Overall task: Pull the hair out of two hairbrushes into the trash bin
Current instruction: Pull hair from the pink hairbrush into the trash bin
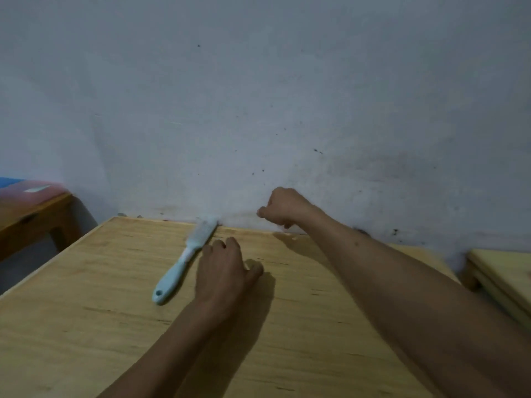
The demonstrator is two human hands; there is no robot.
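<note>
Setting: a pale, stained plaster wall point(258, 96) behind a light wooden plank table point(86, 326); a second wooden piece with a pink and blue top point(26, 188) at far left, a stack of pale boards point(505, 271) at far right. Item one: a light blue plastic hairbrush with a hanging hole in its handle point(184, 261), flat on the table, long axis diagonal, handle end nearer the person, bristle head by the wall. Left hand point(222, 271): palm down on the table just right of the brush, fingers relaxed, holding nothing. Right hand point(283, 208): raised near the wall, fingers curled into a fist; contents cannot be told. Second hairbrush and trash bin: not in view. The left hand is judged nearer, the brush lying to its left.
</note>
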